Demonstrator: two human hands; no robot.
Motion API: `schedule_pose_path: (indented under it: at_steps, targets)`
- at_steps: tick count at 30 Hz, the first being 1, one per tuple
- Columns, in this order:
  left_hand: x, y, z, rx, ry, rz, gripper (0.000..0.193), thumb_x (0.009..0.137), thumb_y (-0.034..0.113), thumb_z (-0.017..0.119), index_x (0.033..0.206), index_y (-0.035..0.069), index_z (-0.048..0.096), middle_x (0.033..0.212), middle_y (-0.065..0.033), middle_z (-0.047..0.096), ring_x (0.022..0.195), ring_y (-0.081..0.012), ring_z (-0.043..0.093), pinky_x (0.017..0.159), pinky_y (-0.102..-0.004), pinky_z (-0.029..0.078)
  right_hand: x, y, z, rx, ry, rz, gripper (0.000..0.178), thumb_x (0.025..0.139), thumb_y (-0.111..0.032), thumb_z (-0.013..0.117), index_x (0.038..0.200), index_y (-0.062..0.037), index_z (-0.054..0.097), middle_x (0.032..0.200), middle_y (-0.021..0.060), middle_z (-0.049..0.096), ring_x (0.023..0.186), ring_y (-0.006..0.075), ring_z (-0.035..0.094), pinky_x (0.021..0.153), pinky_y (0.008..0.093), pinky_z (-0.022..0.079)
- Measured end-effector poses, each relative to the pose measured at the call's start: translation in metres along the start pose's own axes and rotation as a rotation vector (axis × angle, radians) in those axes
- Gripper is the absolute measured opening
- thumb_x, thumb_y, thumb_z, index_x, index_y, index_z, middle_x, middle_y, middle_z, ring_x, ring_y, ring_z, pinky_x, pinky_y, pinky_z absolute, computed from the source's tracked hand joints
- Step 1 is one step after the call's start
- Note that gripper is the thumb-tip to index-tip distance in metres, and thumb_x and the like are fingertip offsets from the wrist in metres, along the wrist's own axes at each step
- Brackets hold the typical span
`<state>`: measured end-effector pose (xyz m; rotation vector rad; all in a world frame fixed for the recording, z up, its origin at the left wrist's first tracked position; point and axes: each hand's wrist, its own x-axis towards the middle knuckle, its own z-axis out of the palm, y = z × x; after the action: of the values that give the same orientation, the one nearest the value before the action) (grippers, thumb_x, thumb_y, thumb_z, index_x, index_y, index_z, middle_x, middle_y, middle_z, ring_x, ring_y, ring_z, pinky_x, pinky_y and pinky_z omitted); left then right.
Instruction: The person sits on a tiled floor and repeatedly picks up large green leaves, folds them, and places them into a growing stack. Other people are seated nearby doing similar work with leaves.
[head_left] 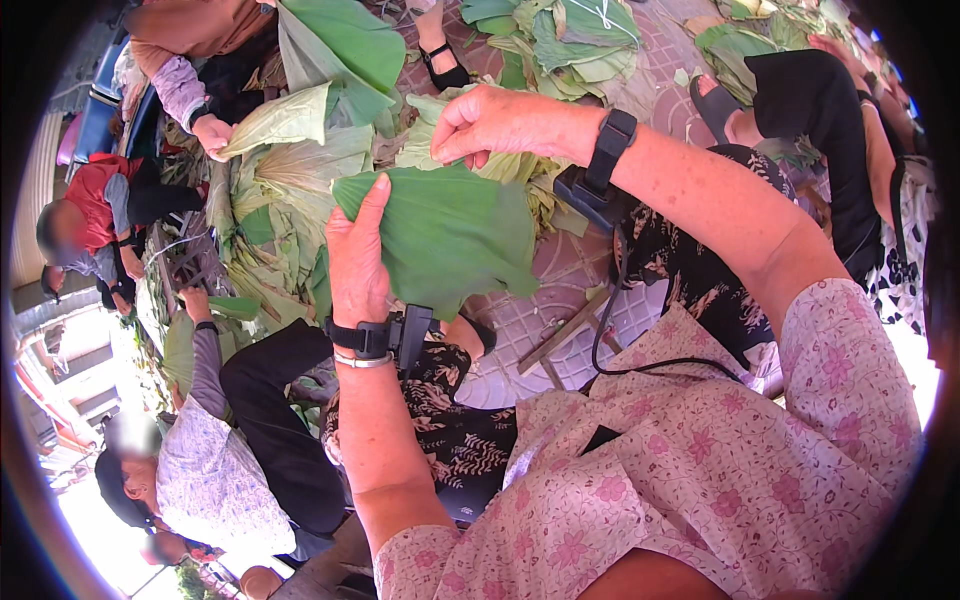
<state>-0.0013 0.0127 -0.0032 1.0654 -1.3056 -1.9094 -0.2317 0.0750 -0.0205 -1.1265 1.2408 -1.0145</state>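
Note:
A broad green lotus leaf (455, 230), folded so that its veins fan out from one corner, hangs in front of me. My left hand (358, 245) grips that corner, the thumb lying straight along the near face and the other fingers behind the leaf. Just above the leaf's upper edge is my right hand (485, 125), its fingers curled in and the thumb and forefinger brought together. Whatever they may pinch is too small or hidden to make out. Behind both hands lies a heap of pale, yellowish leaves (305, 165).
At the upper left, another person's hand (212, 135) holds a pale leaf beside a large upright green leaf (350, 55). More people sit along the left and right. A further leaf pile (580, 45) lies on the tiled floor (500, 350). A black cable (680, 362) loops from my right wrist.

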Motion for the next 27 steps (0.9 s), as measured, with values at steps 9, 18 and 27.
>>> schedule_pose_path:
  at_steps: [9,18,27]
  targets:
    - [0.0,0.0,0.001,-0.028,0.011,0.0,0.012,0.089,0.015,0.071,0.096,0.006,0.068,0.092,-0.0032,0.07,0.078,-0.0106,0.065,0.072,-0.0265,0.052,0.001,-0.001,0.001,-0.151,-0.041,-0.017,0.033,0.079,-0.023,0.078,0.098,0.0012,0.066,0.078,0.002,0.063,0.067,0.0105,0.059,0.057,0.0257,0.043]
    - [-0.003,0.007,0.006,-0.027,0.039,0.044,0.015,0.09,0.015,0.071,0.099,0.005,0.066,0.093,-0.0028,0.07,0.079,-0.0112,0.065,0.073,-0.0274,0.053,0.004,0.007,0.006,0.121,0.101,0.091,0.028,0.079,-0.022,0.08,0.092,-0.002,0.065,0.074,0.0001,0.061,0.064,0.0094,0.056,0.057,0.0253,0.041]
    - [0.001,0.013,-0.01,-0.013,0.062,0.055,0.016,0.089,0.016,0.071,0.101,0.006,0.066,0.096,-0.0039,0.07,0.08,-0.0129,0.066,0.074,-0.0292,0.054,0.006,0.009,-0.021,0.078,0.11,0.093,0.021,0.083,-0.024,0.076,0.088,-0.0058,0.068,0.08,0.0011,0.068,0.068,0.007,0.059,0.058,0.0224,0.044]
